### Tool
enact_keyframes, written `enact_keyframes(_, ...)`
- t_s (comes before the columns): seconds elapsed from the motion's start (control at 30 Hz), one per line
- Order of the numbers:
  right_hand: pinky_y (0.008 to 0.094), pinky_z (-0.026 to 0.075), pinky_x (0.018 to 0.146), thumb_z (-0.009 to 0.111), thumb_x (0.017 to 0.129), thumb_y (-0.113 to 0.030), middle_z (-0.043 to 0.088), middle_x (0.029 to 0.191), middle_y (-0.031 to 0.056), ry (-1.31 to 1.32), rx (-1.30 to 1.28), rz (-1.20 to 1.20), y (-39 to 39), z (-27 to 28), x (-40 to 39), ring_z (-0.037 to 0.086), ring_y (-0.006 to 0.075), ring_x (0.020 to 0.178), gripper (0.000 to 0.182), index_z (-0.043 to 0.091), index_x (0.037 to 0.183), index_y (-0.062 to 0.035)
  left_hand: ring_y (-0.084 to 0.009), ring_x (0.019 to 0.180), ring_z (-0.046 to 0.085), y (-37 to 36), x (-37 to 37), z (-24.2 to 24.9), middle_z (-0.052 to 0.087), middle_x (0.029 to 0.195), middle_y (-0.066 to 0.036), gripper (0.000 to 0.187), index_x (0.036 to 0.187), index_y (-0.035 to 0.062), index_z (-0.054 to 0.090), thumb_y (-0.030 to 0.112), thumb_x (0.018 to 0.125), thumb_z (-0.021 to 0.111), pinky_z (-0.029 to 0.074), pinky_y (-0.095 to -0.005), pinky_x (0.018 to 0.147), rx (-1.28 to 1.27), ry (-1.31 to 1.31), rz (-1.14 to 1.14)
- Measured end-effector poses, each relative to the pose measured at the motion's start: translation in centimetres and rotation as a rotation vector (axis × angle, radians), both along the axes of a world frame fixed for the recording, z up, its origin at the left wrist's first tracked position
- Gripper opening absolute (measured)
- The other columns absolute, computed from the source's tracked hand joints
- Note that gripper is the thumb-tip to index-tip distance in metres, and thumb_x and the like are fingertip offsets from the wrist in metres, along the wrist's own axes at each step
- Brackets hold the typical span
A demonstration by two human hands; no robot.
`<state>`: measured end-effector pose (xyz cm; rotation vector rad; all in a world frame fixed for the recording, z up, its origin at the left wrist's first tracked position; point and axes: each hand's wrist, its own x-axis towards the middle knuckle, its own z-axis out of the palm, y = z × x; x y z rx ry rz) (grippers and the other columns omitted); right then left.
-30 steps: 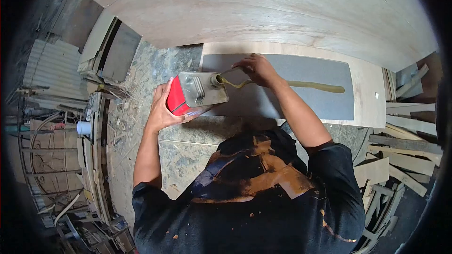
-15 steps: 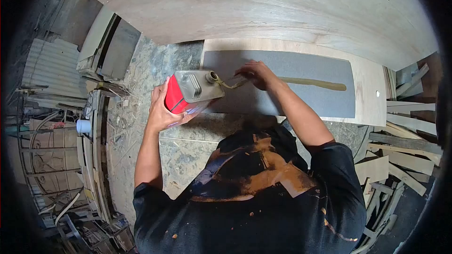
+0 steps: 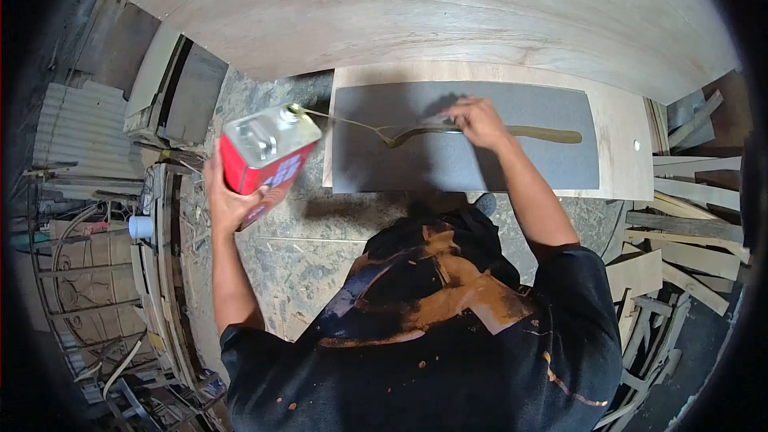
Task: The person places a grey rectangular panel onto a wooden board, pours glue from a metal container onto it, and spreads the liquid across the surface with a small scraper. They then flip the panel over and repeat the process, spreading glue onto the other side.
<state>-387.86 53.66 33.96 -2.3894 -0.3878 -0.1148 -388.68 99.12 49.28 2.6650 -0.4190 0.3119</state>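
From where I stand, a boxy cabinet (image 3: 189,90) sits at ten o'clock, a corrugated sheet (image 3: 80,132) towards nine. Just below nine, a pale blue tub (image 3: 141,228) shows beside upright-looking planks (image 3: 157,296). Scrap boards (image 3: 694,268) lie jumbled around four.

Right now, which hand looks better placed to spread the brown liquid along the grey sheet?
Probably the right hand: it is over the grey sheet, close to the brown liquid. The left hand is off the sheet, occupied with the red metal can.
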Motion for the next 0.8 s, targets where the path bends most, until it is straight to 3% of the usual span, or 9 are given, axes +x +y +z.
enact_keyframes(0.03, 0.0429, 0.043, 0.079, 0.057, 0.075, -0.004, 0.064, 0.091, 0.0059, -0.04, -0.24, -0.009, 0.0, -1.2, -0.5, 0.056, 0.0283, 0.09, 0.031, 0.068, 0.098, -0.02, -0.0338, 0.108, 0.046, 0.3, -0.1, 0.9, 0.046, 0.114, -0.017, 0.112, 0.141, 0.0086, 0.025, 0.021, 0.044, 0.08, 0.036, -0.0424, 0.096, -0.044, -0.032, 0.017)
enact_keyframes(0.17, 0.0406, 0.038, 0.079, 0.056, 0.073, -0.003, 0.062, 0.089, 0.0035, 0.002, -0.214, -0.111, 0.4, -4.1, -1.5, 0.055, 0.0248, 0.09, 0.034, 0.068, 0.099, -0.0223, -0.0293, 0.114, 0.044, 1.2, -0.5, 5.2, 0.043, 0.123, -0.015, 0.113, 0.141, 0.0058, 0.024, 0.024, 0.045, 0.081, 0.034, -0.0389, 0.099, -0.179, -0.103, -0.009)
enact_keyframes(0.27, 0.0402, 0.037, 0.079, 0.056, 0.073, -0.003, 0.063, 0.091, 0.0029, -0.055, -0.098, -0.117, 0.9, -0.7, -0.4, 0.054, 0.0236, 0.091, 0.033, 0.068, 0.099, -0.021, -0.0252, 0.121, 0.04, 0.7, -1.1, 8.3, 0.037, 0.133, -0.015, 0.114, 0.142, 0.0013, 0.02, 0.027, 0.049, 0.081, 0.032, -0.0371, 0.102, -0.431, -0.063, -0.037)
enact_keyframes(0.43, 0.0364, 0.035, 0.077, 0.057, 0.074, -0.003, 0.063, 0.092, 0.0018, -0.296, -0.077, -0.191, 1.2, 5.8, 1.4, 0.054, 0.0212, 0.09, 0.027, 0.068, 0.095, -0.0145, -0.0196, 0.099, 0.054, 4.3, -0.9, 12.5, 0.052, 0.112, -0.012, 0.09, 0.126, -0.0039, 0.034, 0.028, 0.057, 0.081, 0.043, -0.0333, 0.088, -0.481, -0.094, -0.011)
enact_keyframes(0.53, 0.0374, 0.036, 0.08, 0.058, 0.073, -0.004, 0.062, 0.093, 0.0039, -0.316, -0.013, -0.204, 1.1, 7.2, 0.9, 0.054, 0.0225, 0.091, 0.024, 0.069, 0.092, -0.0143, -0.0208, 0.097, 0.055, 4.9, 0.0, 15.1, 0.054, 0.109, -0.013, 0.086, 0.122, -0.0052, 0.039, 0.034, 0.057, 0.08, 0.043, -0.0337, 0.086, -0.523, -0.116, -0.083)
enact_keyframes(0.6, 0.0381, 0.036, 0.083, 0.059, 0.073, -0.005, 0.06, 0.096, 0.0044, -0.339, -0.094, -0.197, 0.8, 1.5, -0.3, 0.053, 0.023, 0.092, 0.024, 0.069, 0.092, -0.0157, -0.0214, 0.095, 0.056, 5.6, 1.1, 15.5, 0.056, 0.106, -0.013, 0.08, 0.118, -0.0062, 0.045, 0.036, 0.059, 0.079, 0.043, -0.034, 0.085, -0.453, -0.163, -0.141)
enact_keyframes(0.73, 0.0406, 0.036, 0.088, 0.064, 0.069, -0.012, 0.055, 0.105, 0.0041, -0.229, -0.292, -0.136, -1.0, -7.3, -9.0, 0.049, 0.023, 0.101, 0.026, 0.071, 0.092, -0.0216, -0.0215, 0.097, 0.054, -3.2, 2.3, 12.3, 0.053, 0.11, -0.012, 0.084, 0.12, -0.0053, 0.043, 0.035, 0.056, 0.08, 0.043, -0.0352, 0.087, -0.691, -0.2, -0.277)
enact_keyframes(0.8, 0.0406, 0.036, 0.088, 0.065, 0.068, -0.014, 0.054, 0.106, 0.0032, -0.158, -0.345, -0.181, -3.2, -9.1, -14.6, 0.048, 0.0223, 0.103, 0.027, 0.071, 0.093, -0.0228, -0.0209, 0.098, 0.054, -7.0, 3.8, 9.3, 0.053, 0.11, -0.012, 0.086, 0.12, -0.0043, 0.042, 0.035, 0.054, 0.081, 0.043, -0.0339, 0.086, -0.732, -0.109, -0.279)
